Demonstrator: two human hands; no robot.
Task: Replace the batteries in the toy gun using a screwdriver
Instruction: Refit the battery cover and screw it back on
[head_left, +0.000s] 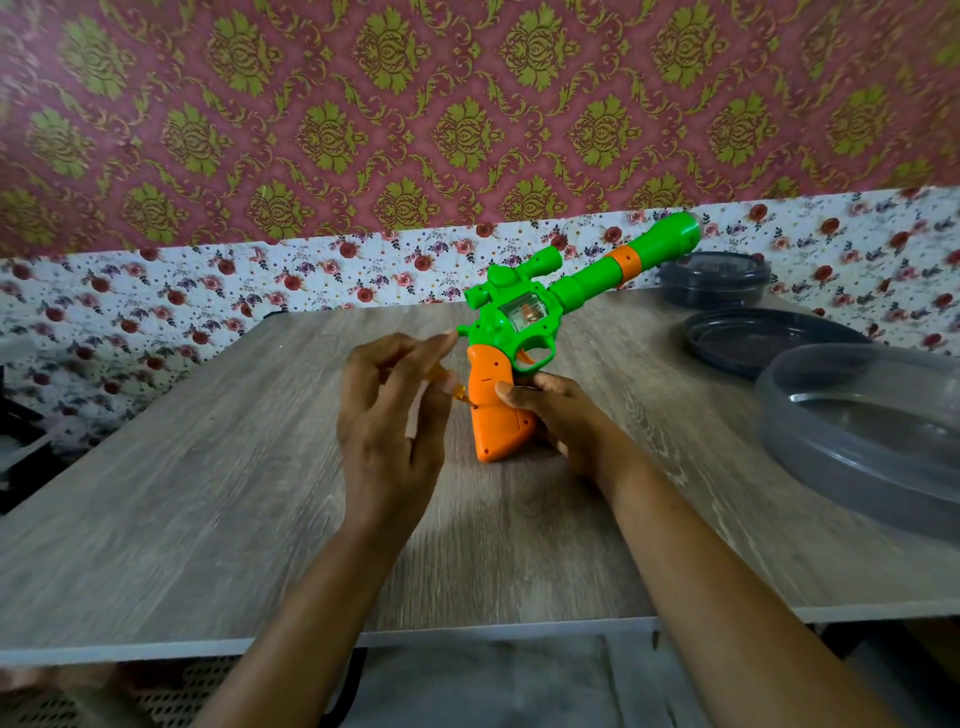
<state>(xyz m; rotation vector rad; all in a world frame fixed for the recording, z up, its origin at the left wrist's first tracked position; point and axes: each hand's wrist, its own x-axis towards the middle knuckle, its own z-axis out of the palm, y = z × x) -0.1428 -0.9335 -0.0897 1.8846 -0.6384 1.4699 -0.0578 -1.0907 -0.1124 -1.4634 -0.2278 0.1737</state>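
Two bare forearms are reaching up from the bottom edge of the frame over a wood-grain table (208, 519). At centre frame the right hand (563, 423) is gripping the toy gun (511, 332), thumb pressing across the orange grip and the other fingers curling round its far side. The gun is standing with the butt of that grip resting on the table. Its long axis is running diagonally, with the green barrel pointing toward the upper right of the frame and a green scope sitting along the top. Just left of the grip, the left hand (389, 415) is pinching a small amber screwdriver (457, 393); its fingers are hiding most of the handle. The tip is touching the left edge of the orange grip. Along the right side of the frame, a translucent grey tub (831, 441), a dark round lid (727, 353) and a dark container (714, 283) are sitting on the table, well apart from the hands.
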